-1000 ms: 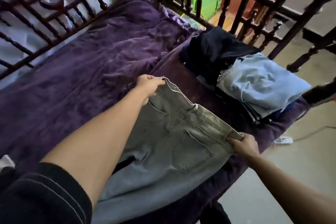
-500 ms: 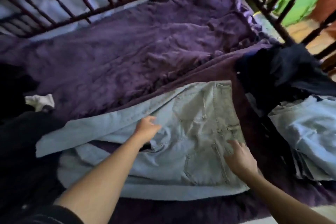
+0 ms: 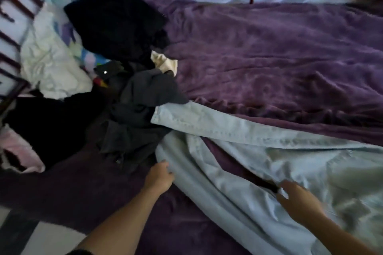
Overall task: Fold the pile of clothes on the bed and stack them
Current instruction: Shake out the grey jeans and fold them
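Head view: your light-blue denim jeans (image 3: 228,203) now lie flat for folding; left hand (image 3: 158,178) grasps a leg edge, right hand's (image 3: 298,201) grip unclear.

Left forearm (image 3: 124,219) bare below a dark sleeve (image 3: 80,252); right forearm (image 3: 342,236) bare

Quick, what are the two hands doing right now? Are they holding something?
Left hand: fingers curled on the edge of the light blue jeans, gripping it.
Right hand: on the jeans, too blurred to tell if it grips.
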A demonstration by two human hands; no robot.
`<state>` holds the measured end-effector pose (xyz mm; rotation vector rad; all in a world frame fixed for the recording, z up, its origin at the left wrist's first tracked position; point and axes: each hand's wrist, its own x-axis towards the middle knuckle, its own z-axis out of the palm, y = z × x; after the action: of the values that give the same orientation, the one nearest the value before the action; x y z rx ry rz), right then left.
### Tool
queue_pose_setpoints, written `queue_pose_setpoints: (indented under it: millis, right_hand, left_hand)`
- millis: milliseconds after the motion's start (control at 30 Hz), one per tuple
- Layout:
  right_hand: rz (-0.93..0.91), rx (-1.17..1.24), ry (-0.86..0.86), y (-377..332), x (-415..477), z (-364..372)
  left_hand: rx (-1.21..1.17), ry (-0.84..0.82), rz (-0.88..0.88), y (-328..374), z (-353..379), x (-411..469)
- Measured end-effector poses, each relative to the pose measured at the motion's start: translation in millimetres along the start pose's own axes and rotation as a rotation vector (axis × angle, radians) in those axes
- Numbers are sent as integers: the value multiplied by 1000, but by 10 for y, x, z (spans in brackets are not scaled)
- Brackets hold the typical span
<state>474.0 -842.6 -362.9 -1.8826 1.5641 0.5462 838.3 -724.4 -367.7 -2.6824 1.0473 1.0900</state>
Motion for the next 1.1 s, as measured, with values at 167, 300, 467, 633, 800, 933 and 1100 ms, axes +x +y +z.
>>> queue_pose_setpoints:
  millis: [167, 300, 467, 633, 800, 933, 1100]
  right_hand:
    - [-104, -64, 90, -996, 715, 179]
    - [-265, -106, 327, -1568, 1296, 272]
    - [-242, -99, 431, -1564, 1765, 316]
    - [-316, 328, 602, -1327, 1538, -52]
    - [-462, 440, 655, -1241, 1088, -613]
    - [-502, 407, 604, -1126, 890, -744]
    - [-492, 417, 658, -981, 711, -915]
  left_hand:
    - [19, 242, 91, -297, -357, 698]
    - [200, 553, 389, -225, -427, 1175]
    - [382, 655, 400, -18, -357, 1620]
    - [250, 656, 431, 115, -500, 1803]
    - [272, 653, 555, 593, -692, 1651]
    - [292, 556, 608, 880, -740, 1511]
    - [-532, 212, 603, 735, -1273, 1099]
